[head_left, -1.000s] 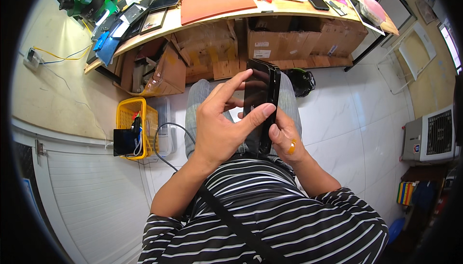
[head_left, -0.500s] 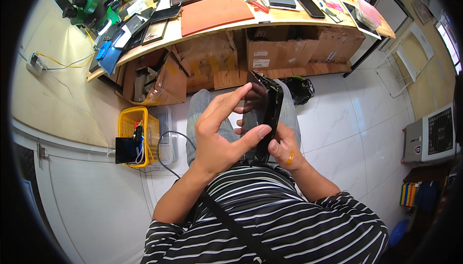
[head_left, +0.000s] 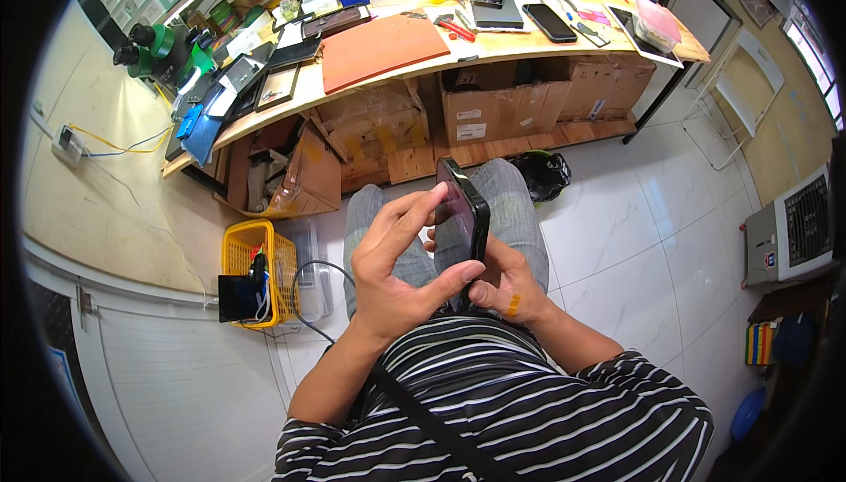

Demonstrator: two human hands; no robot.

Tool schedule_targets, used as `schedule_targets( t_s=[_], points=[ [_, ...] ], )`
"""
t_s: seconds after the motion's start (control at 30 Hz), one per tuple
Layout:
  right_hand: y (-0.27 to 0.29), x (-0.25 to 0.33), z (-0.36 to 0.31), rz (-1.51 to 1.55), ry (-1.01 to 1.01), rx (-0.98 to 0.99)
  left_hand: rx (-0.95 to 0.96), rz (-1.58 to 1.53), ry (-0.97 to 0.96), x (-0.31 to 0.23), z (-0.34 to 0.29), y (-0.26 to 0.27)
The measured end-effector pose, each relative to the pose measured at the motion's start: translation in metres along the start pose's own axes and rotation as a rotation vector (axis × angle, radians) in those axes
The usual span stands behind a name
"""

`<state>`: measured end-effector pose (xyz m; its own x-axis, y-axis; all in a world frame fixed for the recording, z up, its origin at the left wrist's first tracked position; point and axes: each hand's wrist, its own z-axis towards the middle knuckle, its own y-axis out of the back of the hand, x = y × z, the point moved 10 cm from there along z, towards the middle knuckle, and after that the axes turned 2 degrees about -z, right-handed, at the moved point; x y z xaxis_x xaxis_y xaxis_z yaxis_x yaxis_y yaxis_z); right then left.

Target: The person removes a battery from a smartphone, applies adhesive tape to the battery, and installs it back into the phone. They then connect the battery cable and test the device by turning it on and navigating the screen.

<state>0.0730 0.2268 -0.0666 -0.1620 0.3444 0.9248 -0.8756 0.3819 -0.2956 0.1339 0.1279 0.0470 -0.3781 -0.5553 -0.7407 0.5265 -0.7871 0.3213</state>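
A black smartphone (head_left: 481, 218) is held on edge above my lap, its glossy dark screen (head_left: 453, 218) turned to the left. My left hand (head_left: 393, 260) grips it from the left, with fingertips at the upper part of the screen and the thumb on the lower edge. From below and the right, my right hand (head_left: 504, 281) supports the phone; its thumb lies near the lower end, and some fingers show behind the screen. A strip of yellow tape sits by the right wrist. Screen and body look flush along the visible side.
Ahead stands a cluttered wooden workbench (head_left: 388, 92) with an orange mat (head_left: 384, 52), another phone (head_left: 550, 23) and a green microscope (head_left: 164, 52). Cardboard boxes (head_left: 502, 114) fill its lower shelf. A yellow basket (head_left: 284, 262) stands left of my legs; a black-lined bin (head_left: 543, 174) is beyond my right knee.
The phone's screen and body, which showed a gap between them, now sit together. Both hands and the phone have shifted slightly down and left in the picture.
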Motion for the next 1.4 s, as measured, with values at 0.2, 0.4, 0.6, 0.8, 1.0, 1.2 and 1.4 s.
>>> schedule_targets(
  t_s=[0.2,0.4,0.6,0.8,1.0,1.2,1.4],
  points=[
    [-0.001,-0.004,-0.002,-0.002,-0.057,0.016,0.033,0.048,0.013,-0.001,0.002,-0.001],
    [-0.005,0.004,0.0,0.038,-0.035,-0.01,0.029,0.001,0.063,0.005,0.002,0.0],
    [-0.007,-0.005,-0.002,0.054,-0.024,-0.006,-0.023,0.112,0.131,0.006,0.004,-0.002],
    [-0.037,-0.012,-0.005,0.752,-0.305,0.213,-0.097,-0.215,0.313,0.037,0.008,0.006],
    [-0.036,-0.017,-0.002,0.864,-0.3,0.173,-0.117,-0.394,0.448,0.07,0.007,0.006],
    [-0.022,-0.024,0.004,0.864,-0.228,0.122,-0.107,-0.238,0.406,0.066,0.015,0.002],
    [0.002,-0.005,0.01,0.847,-0.146,-0.074,-0.103,0.209,0.095,0.011,0.01,0.01]
  ],
)
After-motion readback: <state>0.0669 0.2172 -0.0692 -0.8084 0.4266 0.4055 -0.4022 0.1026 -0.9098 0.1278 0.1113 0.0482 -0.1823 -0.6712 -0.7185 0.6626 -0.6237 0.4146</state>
